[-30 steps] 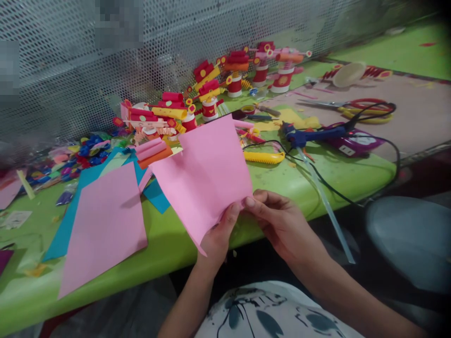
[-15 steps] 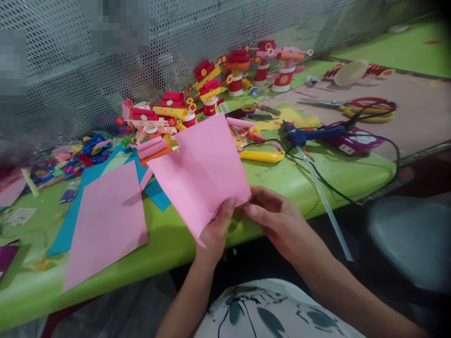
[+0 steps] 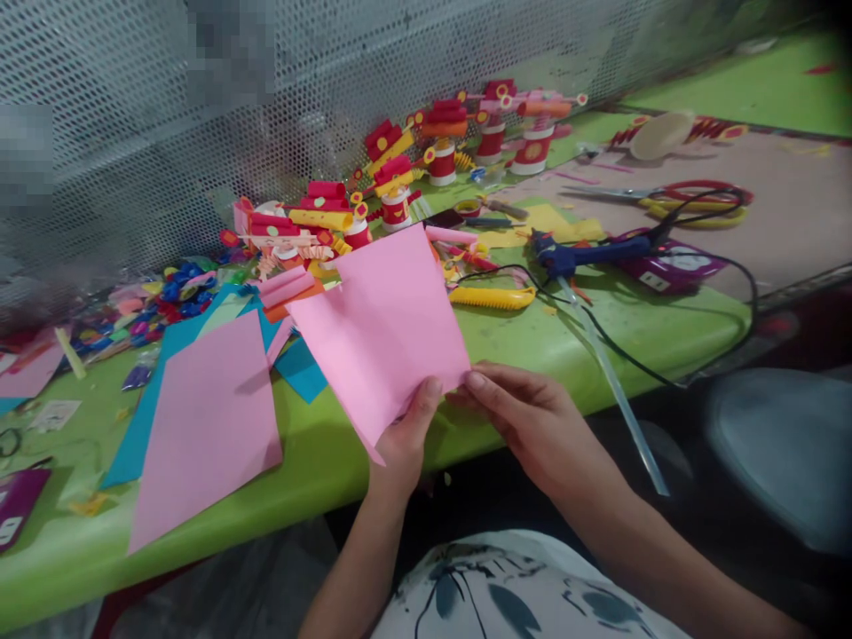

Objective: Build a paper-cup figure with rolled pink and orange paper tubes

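A sheet of pink paper (image 3: pixel 390 319) is held up over the table's front edge, its lower left edge bent and a notch at its upper left. My left hand (image 3: pixel 406 435) grips it from below, thumb on the front face and the other fingers hidden behind. With thumb and fingertips together, my right hand (image 3: pixel 525 413) pinches the paper's lower right corner. Left of the held sheet, a larger pink sheet (image 3: pixel 209 422) lies on blue paper (image 3: pixel 133 448) on the green table (image 3: pixel 319 470).
Several red, yellow and pink paper figures (image 3: pixel 396 200) stand along the mesh panel (image 3: pixel 120 106). On the right lie a blue glue gun (image 3: pixel 565 255) with a long glue stick and cord, scissors (image 3: pixel 692 200), and a yellow cutter (image 3: pixel 496 298). A grey stool (image 3: pixel 785 453) stands at the right.
My right hand's thumb and fingers have closed together on the paper's lower right corner. The pink sheet has shifted very slightly, and the view has turned a little to the left.
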A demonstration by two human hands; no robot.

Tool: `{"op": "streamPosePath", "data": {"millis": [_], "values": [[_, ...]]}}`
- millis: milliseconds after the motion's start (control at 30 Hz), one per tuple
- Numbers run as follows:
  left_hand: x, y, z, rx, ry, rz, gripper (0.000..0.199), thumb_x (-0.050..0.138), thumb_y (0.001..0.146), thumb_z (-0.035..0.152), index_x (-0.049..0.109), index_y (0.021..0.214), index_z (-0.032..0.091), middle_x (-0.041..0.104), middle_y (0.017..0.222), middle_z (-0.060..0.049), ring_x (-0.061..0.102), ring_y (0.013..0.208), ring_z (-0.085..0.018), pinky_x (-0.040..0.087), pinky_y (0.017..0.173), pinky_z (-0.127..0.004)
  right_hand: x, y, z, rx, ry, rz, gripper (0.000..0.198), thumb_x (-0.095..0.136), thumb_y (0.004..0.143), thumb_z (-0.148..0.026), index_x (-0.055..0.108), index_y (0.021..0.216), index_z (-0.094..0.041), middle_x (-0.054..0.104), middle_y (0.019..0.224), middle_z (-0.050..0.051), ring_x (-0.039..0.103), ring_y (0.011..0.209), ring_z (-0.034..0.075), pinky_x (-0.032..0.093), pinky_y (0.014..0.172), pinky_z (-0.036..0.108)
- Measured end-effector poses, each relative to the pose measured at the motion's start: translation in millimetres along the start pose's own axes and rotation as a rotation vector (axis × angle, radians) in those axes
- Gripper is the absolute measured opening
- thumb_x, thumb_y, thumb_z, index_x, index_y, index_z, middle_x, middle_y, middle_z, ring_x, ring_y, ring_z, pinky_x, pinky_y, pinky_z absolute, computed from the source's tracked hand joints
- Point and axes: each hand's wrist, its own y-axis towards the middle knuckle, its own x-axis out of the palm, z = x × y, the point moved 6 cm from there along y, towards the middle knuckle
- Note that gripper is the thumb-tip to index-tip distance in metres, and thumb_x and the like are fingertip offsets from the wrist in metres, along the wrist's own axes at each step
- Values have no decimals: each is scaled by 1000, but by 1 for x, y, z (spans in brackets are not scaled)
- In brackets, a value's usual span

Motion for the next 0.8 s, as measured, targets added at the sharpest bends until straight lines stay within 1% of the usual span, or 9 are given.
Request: {"op": "streamPosePath", "data": {"millis": [100,200,300,367,500,633,800], "values": [[0,0,0,-7,16,-16,56,87,71,50,73,117,21,74,125,-8,71,114,-26,57,105,-36,0,1,1,8,20,19,18,89,70,-42,81,77,-28,75,80,1,67,79,15,53,78,29],[-1,-1,2,-15,19,-8,56,88,70,48,74,115,18,75,122,-10,72,112,-27,57,105,-37,0,1,1,25,53,37,19,90,69,-41,81,76,-26,75,80,1,66,78,15,53,76,27],[-1,-2,3,-38,17,-8,58,88,71,47,72,120,19,72,129,-10,69,120,-28,56,107,-39,0,1,1,44,92,56,20,91,67,-40,80,75,-26,74,79,1,66,77,14,53,75,26],[0,-3,2,-48,18,-35,58,86,73,48,71,121,20,70,131,-10,66,123,-29,54,109,-39,0,1,2,58,114,65,20,92,66,-40,80,73,-25,73,76,1,65,74,13,53,72,26],[0,-3,1,-53,15,-51,60,84,73,53,71,122,21,70,131,-11,65,125,-30,52,112,-43,3,1,2,66,145,60,20,92,66,-38,78,71,-24,71,72,0,62,70,12,52,66,24],[-1,-3,-2,-83,3,-69,61,85,73,53,71,122,20,69,133,-11,61,132,-32,48,116,-45,6,2,1,57,191,51,20,93,66,-35,77,68,-22,68,70,-1,60,68,9,49,63,20],[-3,-4,-4,-105,-39,-90,65,86,72,53,69,127,21,68,136,-10,62,130,-31,49,114,-44,10,1,-2,42,228,53,24,96,60,-32,74,64,-21,66,67,-3,56,64,6,46,60,18]]}}
